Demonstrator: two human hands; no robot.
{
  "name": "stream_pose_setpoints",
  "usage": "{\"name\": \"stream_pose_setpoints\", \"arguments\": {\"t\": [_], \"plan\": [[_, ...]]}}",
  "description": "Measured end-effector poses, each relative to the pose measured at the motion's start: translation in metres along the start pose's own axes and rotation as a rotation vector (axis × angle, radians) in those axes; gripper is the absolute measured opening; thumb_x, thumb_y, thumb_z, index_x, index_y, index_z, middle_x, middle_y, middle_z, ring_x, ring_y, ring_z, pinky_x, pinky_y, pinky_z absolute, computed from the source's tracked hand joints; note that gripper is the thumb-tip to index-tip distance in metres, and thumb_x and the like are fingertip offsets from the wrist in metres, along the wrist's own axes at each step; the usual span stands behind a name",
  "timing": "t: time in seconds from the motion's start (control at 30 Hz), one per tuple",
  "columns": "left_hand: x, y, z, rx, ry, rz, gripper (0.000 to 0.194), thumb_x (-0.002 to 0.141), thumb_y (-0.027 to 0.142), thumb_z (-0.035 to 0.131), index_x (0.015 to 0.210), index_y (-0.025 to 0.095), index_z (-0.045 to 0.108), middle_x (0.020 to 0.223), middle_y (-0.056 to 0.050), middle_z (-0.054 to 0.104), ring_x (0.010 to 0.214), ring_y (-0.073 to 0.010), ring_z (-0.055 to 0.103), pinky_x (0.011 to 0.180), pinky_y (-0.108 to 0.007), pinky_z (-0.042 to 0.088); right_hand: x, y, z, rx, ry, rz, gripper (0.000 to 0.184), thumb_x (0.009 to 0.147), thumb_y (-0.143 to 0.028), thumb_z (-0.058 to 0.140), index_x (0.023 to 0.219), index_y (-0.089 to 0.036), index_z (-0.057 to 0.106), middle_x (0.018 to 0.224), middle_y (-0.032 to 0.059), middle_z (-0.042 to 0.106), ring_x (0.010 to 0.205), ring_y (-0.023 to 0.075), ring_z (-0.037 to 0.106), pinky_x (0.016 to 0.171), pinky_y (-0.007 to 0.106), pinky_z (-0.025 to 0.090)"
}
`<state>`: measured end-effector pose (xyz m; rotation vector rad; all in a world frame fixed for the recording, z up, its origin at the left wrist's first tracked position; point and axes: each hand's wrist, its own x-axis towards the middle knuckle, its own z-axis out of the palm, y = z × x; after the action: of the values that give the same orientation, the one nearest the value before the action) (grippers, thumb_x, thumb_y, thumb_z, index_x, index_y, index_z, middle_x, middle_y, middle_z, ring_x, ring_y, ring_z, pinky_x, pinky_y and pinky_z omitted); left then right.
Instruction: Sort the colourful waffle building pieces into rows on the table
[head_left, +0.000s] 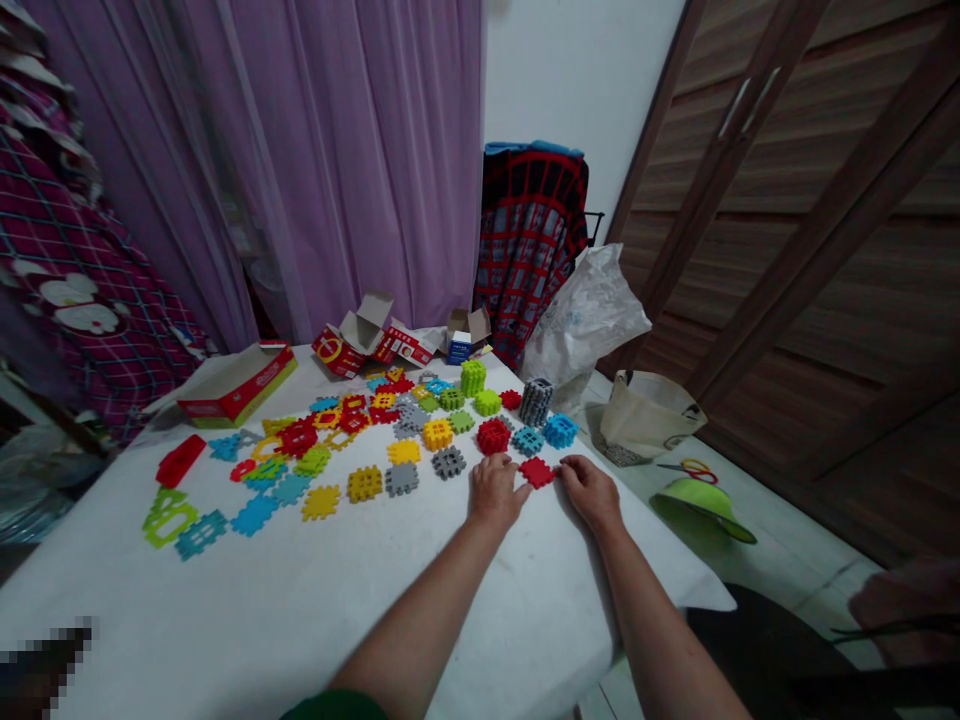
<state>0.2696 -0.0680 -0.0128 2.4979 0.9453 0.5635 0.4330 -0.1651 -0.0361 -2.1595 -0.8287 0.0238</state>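
A red toothed plastic tile (537, 472) lies on the white table between my two hands. My right hand (592, 490) has its fingertips closed at the tile's right corner. My left hand (495, 492) rests palm down, its thumb apart from the fingers and close to the tile's left edge. Just past my left fingertips is a stack of red tiles (493, 437). Around it are blue stacks (560, 431), a tall grey stack (536, 402), a yellow stack (438, 433) and green stacks (473, 378). Flat grey tiles (448, 462) lie to the left.
Loose coloured pieces (296, 438) spread over the table's left half. An open red box tray (238, 388) and opened cartons (367, 335) stand at the back. Right of the table are a clear plastic bag (581, 310), a cloth bag (649, 415), a green basin (701, 508) and scissors (694, 469).
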Motion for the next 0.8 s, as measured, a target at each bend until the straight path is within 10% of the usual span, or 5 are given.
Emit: {"name": "stream_pose_setpoints", "arguments": {"t": [0.43,0.8], "plan": [[-0.004,-0.010,-0.003,-0.062,-0.036,0.023,0.034,0.083,0.035,0.070,0.114,0.021,0.069,0.125,-0.008,0.063,0.117,-0.0240,0.056,0.103,-0.040,0.044,0.003,0.003,0.000,0.064,0.048,0.041,0.037,0.073,-0.048,0.051,0.089,-0.024,0.073,0.079,0.0034,0.076,0.079,0.0237,0.068,0.068,0.031,0.046],[-0.085,-0.102,-0.071,-0.181,0.092,0.205,0.022,0.088,0.016,0.055,0.098,0.023,0.073,0.101,-0.004,0.074,0.096,-0.0164,0.066,0.091,-0.032,0.052,-0.054,-0.047,0.021,0.331,0.153,-0.045,0.043,0.078,-0.054,0.052,0.093,-0.018,0.069,0.067,0.0062,0.074,0.063,0.0229,0.068,0.062,0.030,0.052]]}}
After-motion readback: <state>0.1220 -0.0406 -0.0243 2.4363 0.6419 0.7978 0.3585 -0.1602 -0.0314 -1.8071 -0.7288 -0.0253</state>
